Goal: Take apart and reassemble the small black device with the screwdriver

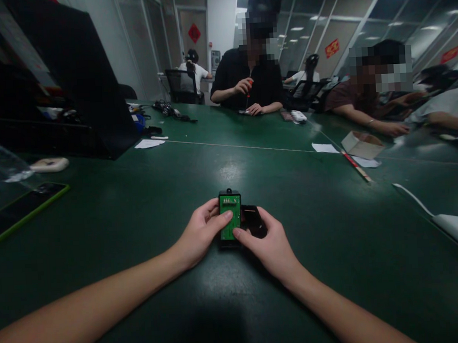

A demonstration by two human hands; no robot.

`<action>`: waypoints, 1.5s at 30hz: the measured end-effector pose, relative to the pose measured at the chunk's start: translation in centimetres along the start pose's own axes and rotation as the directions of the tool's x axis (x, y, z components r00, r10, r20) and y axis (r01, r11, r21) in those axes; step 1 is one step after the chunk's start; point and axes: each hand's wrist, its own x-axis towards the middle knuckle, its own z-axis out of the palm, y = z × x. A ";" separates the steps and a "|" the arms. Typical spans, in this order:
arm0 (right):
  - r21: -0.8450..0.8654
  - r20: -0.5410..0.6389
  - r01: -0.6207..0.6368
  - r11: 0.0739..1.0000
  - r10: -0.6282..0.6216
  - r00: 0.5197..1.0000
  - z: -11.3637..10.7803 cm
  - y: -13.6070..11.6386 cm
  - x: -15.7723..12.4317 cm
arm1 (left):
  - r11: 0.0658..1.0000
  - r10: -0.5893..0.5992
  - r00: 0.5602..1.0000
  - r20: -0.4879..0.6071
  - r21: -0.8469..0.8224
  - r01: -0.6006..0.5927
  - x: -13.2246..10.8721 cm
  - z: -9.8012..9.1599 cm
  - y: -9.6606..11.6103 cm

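My left hand [199, 233] is closed on the left side of a small black plastic case [229, 193]. A green circuit board [227, 233] lies in the case with its face up, and a row of metal pins shows near its far end. My left thumb rests flat on the middle of the board. Held in the fingers of my right hand [273, 243] is a dark plastic piece like a cover [252, 219], just right of the case. The right thumb touches the board's lower right edge. The fingers under the case are hidden.
On the green table [138, 196] a phone with a green rim [27, 207] lies left, near a large black panel [78, 77]. An open cardboard box [361, 145] and a red-and-wood stick [356, 166] are right. Across the table a person [224, 74] holds a red-handled screwdriver [249, 86].
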 end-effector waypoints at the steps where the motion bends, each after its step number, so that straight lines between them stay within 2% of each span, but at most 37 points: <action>1: -0.004 0.005 0.002 1.000 -0.002 1.000 0.0 0.0 0.0 | 0.999 -0.021 1.000 -0.008 -0.029 0.021 0.0 0.1 0.2; 6: -0.006 0.057 0.043 0.999 -0.042 0.998 -0.2 0.6 0.2 | 0.986 -0.089 0.996 0.000 -0.142 0.088 -0.2 0.6 1.2; 10: -0.059 0.094 0.036 0.998 -0.031 0.995 -0.2 0.9 0.0 | 0.992 -0.063 0.998 0.001 -0.109 0.063 -0.3 0.7 1.4; 17: -0.104 0.119 0.024 0.994 -0.012 0.993 -0.2 0.9 -0.1 | 0.999 -0.004 0.997 -0.074 -0.039 0.001 -0.1 0.5 0.8; 21: -0.111 0.130 0.047 0.993 -0.032 0.991 -0.1 0.7 -0.1 | 1.000 0.019 0.998 -0.063 0.005 -0.018 -0.1 0.4 0.6; 25: -0.114 0.142 0.049 0.992 -0.032 0.989 0.0 0.4 -0.1 | 0.999 0.031 0.997 -0.067 -0.038 -0.034 -0.2 0.4 0.6; 33: -0.064 0.144 -0.035 0.997 0.044 0.989 0.0 0.5 0.1 | 0.992 -0.026 0.999 -0.046 -0.128 0.020 -0.1 0.4 1.0; 37: -0.059 0.160 -0.033 0.998 0.042 0.986 -0.2 0.4 -0.1 | 0.996 0.000 0.999 -0.039 -0.087 -0.003 0.2 0.0 0.6; 41: -0.146 0.160 -0.014 0.989 0.037 0.986 -0.1 0.1 -0.2 | 0.999 0.038 0.998 -0.058 0.007 -0.038 0.5 -0.5 0.2; 45: -0.136 0.159 -0.017 0.991 0.038 0.987 0.0 -0.1 -0.1 | 0.999 0.032 0.999 -0.044 -0.029 -0.033 0.5 -0.5 0.3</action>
